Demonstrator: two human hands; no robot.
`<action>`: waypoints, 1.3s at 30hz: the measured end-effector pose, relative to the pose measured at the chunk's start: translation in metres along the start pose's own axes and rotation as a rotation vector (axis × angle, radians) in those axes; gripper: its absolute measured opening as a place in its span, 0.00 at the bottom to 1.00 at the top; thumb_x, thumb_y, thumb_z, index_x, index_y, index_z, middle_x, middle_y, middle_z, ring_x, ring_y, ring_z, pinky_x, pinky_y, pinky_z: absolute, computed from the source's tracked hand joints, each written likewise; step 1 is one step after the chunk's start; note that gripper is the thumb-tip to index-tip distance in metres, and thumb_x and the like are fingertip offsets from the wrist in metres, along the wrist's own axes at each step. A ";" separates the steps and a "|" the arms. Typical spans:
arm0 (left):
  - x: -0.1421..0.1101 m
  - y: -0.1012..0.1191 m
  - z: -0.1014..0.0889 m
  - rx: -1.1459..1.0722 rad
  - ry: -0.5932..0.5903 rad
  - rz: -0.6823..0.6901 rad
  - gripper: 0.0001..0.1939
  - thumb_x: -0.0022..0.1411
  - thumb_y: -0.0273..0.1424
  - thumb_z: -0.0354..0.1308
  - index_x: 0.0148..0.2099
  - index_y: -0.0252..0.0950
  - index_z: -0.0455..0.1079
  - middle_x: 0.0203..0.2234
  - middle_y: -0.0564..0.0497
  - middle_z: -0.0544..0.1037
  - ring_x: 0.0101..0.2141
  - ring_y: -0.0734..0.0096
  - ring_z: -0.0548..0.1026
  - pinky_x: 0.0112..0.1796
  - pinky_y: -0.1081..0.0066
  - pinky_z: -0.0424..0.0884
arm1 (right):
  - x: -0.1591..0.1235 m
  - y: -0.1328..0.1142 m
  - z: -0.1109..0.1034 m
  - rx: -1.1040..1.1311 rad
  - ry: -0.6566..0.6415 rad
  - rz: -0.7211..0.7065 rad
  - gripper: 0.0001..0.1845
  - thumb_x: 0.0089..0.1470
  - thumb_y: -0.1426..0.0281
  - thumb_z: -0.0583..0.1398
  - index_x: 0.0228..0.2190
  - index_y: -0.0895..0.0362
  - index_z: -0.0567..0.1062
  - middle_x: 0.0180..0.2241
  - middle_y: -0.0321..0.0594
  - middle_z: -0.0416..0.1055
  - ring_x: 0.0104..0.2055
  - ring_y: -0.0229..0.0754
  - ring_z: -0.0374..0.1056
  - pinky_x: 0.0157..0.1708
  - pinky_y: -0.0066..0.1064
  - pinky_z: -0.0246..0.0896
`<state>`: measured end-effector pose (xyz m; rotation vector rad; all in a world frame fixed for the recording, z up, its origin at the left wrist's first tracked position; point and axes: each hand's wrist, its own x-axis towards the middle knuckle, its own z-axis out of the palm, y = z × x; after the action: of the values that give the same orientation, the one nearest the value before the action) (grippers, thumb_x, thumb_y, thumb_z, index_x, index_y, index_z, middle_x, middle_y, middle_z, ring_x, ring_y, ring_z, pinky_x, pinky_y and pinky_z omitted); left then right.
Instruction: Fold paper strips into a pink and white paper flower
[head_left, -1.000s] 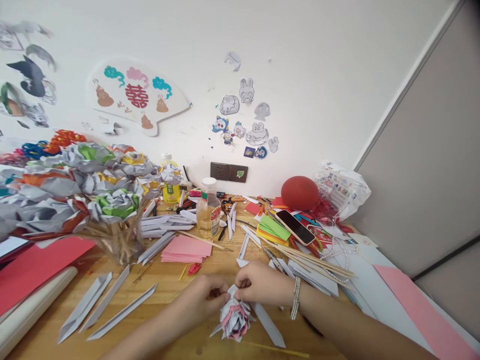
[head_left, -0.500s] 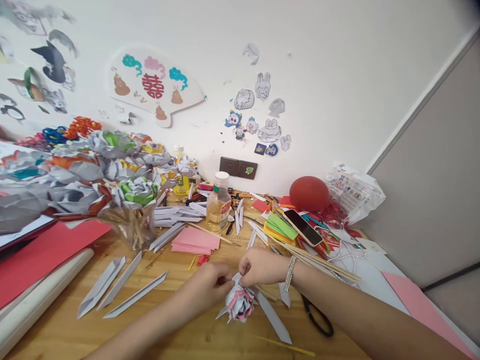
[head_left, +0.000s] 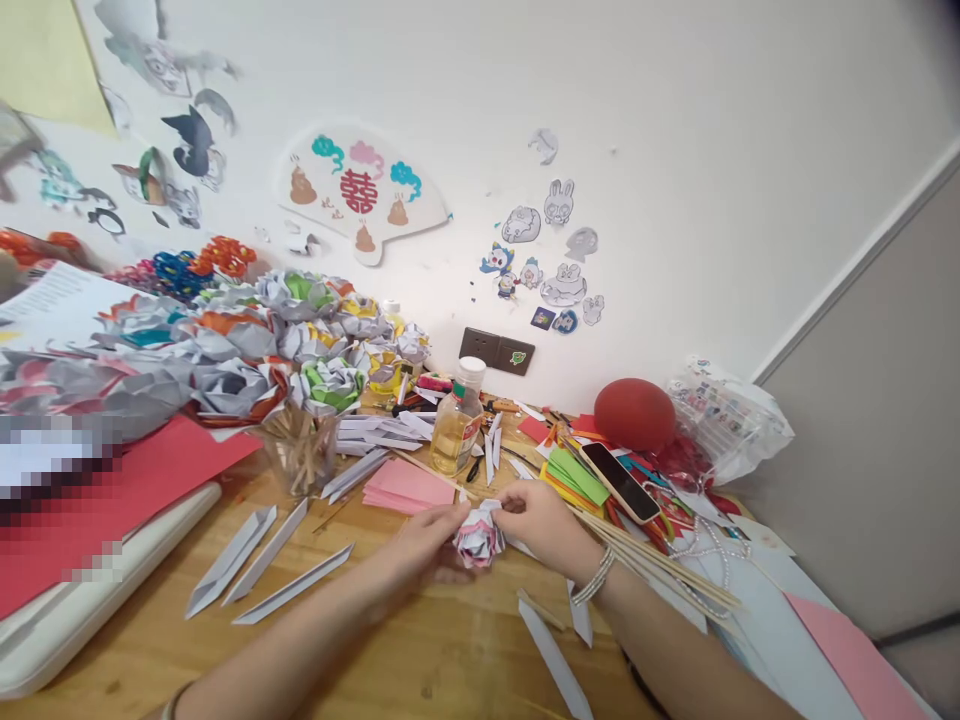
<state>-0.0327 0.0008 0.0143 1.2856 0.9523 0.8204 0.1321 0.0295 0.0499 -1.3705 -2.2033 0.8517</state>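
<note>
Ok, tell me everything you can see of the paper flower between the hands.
The paper flower is small and rounded, its overlapping petals white to pale grey with pink among them. It looks like folded, creased paper. Its petals seem to tilt toward the viewer. It is held over the wooden tabletop, left hand and right hand touching opposite sides. No stem shows.

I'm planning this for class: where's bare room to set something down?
Bare wood: between the left arm and the long strip by the right arm; between three folded strips and the cream slab. Crowded: around the bottle, phone and paper flowers.
</note>
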 end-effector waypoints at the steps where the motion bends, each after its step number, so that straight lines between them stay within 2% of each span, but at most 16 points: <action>1: -0.001 -0.001 0.001 -0.148 -0.016 -0.052 0.28 0.56 0.56 0.46 0.37 0.34 0.66 0.27 0.49 0.75 0.28 0.67 0.75 0.31 0.69 0.69 | 0.000 0.000 0.002 0.018 0.035 -0.001 0.10 0.50 0.75 0.53 0.27 0.62 0.74 0.24 0.38 0.71 0.26 0.35 0.64 0.24 0.22 0.55; 2: -0.001 -0.001 0.002 -0.255 0.000 -0.085 0.28 0.53 0.56 0.51 0.35 0.34 0.66 0.26 0.50 0.75 0.26 0.68 0.75 0.30 0.68 0.69 | 0.000 0.000 0.004 0.034 0.067 -0.001 0.10 0.51 0.74 0.53 0.28 0.62 0.74 0.25 0.39 0.72 0.26 0.36 0.65 0.25 0.22 0.56; 5: -0.001 -0.003 0.004 -0.288 0.037 -0.093 0.26 0.46 0.54 0.60 0.29 0.32 0.67 0.20 0.53 0.73 0.21 0.73 0.71 0.27 0.71 0.68 | -0.001 -0.001 0.006 0.021 0.077 -0.005 0.10 0.50 0.73 0.55 0.26 0.60 0.76 0.24 0.37 0.73 0.26 0.36 0.65 0.25 0.23 0.55; 9: 0.000 -0.005 0.004 -0.257 0.038 -0.100 0.27 0.45 0.54 0.60 0.27 0.31 0.69 0.18 0.52 0.74 0.20 0.72 0.70 0.27 0.70 0.68 | -0.002 -0.003 0.002 -0.036 0.007 -0.007 0.10 0.47 0.76 0.56 0.23 0.60 0.77 0.21 0.36 0.73 0.23 0.35 0.63 0.23 0.22 0.52; 15: -0.001 -0.004 0.004 -0.263 0.024 -0.100 0.28 0.45 0.55 0.60 0.27 0.30 0.70 0.19 0.51 0.75 0.20 0.73 0.70 0.26 0.72 0.66 | -0.006 -0.011 0.002 -0.274 0.121 -0.060 0.10 0.47 0.78 0.56 0.23 0.58 0.77 0.24 0.37 0.74 0.29 0.38 0.67 0.29 0.25 0.55; 17: -0.001 -0.001 0.003 -0.302 0.027 -0.089 0.28 0.46 0.55 0.60 0.28 0.30 0.70 0.20 0.52 0.75 0.20 0.74 0.70 0.27 0.71 0.67 | -0.009 -0.014 0.001 -0.316 0.113 -0.152 0.13 0.50 0.79 0.54 0.27 0.57 0.77 0.29 0.39 0.75 0.33 0.40 0.68 0.34 0.26 0.57; 21: -0.002 0.002 0.000 -0.375 0.047 -0.067 0.27 0.45 0.53 0.62 0.28 0.30 0.70 0.20 0.53 0.74 0.20 0.76 0.69 0.27 0.72 0.69 | -0.016 -0.017 -0.001 -0.321 0.097 -0.368 0.18 0.54 0.79 0.51 0.43 0.59 0.74 0.43 0.45 0.74 0.44 0.43 0.67 0.46 0.32 0.58; 25: -0.004 0.002 0.002 -0.407 -0.002 -0.090 0.26 0.47 0.51 0.62 0.28 0.30 0.70 0.20 0.52 0.75 0.19 0.76 0.71 0.27 0.72 0.70 | -0.023 -0.016 -0.003 -0.407 0.086 -0.460 0.21 0.53 0.80 0.51 0.49 0.63 0.70 0.48 0.50 0.70 0.49 0.48 0.63 0.50 0.40 0.58; 29: -0.007 0.004 0.008 -0.508 -0.040 -0.100 0.22 0.51 0.48 0.60 0.29 0.30 0.70 0.19 0.52 0.75 0.18 0.77 0.70 0.25 0.73 0.70 | -0.028 -0.017 -0.014 -0.171 0.022 -0.409 0.19 0.55 0.76 0.52 0.48 0.59 0.72 0.48 0.46 0.71 0.49 0.45 0.65 0.52 0.39 0.57; 33: -0.011 0.010 0.009 -0.590 -0.139 -0.156 0.20 0.54 0.46 0.58 0.32 0.31 0.69 0.21 0.50 0.77 0.17 0.77 0.71 0.23 0.75 0.70 | -0.032 -0.011 -0.020 0.277 -0.104 -0.329 0.21 0.59 0.61 0.53 0.50 0.56 0.70 0.51 0.45 0.69 0.53 0.44 0.64 0.54 0.39 0.55; 36: -0.014 0.013 0.010 -0.595 -0.181 -0.171 0.21 0.54 0.47 0.56 0.33 0.31 0.69 0.22 0.48 0.78 0.17 0.77 0.71 0.22 0.76 0.69 | -0.032 0.003 -0.007 0.507 -0.135 -0.357 0.25 0.55 0.55 0.57 0.51 0.54 0.69 0.52 0.43 0.67 0.55 0.45 0.61 0.56 0.40 0.51; 39: -0.016 0.015 0.011 -0.577 -0.215 -0.178 0.24 0.54 0.49 0.56 0.34 0.30 0.69 0.22 0.47 0.78 0.16 0.77 0.71 0.21 0.76 0.70 | -0.029 0.017 0.016 0.815 -0.024 -0.356 0.21 0.49 0.56 0.63 0.44 0.51 0.75 0.49 0.42 0.70 0.52 0.47 0.65 0.53 0.41 0.56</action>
<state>-0.0290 -0.0159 0.0309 0.7571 0.5854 0.7297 0.1463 0.0046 0.0259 -0.5599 -1.7026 1.3963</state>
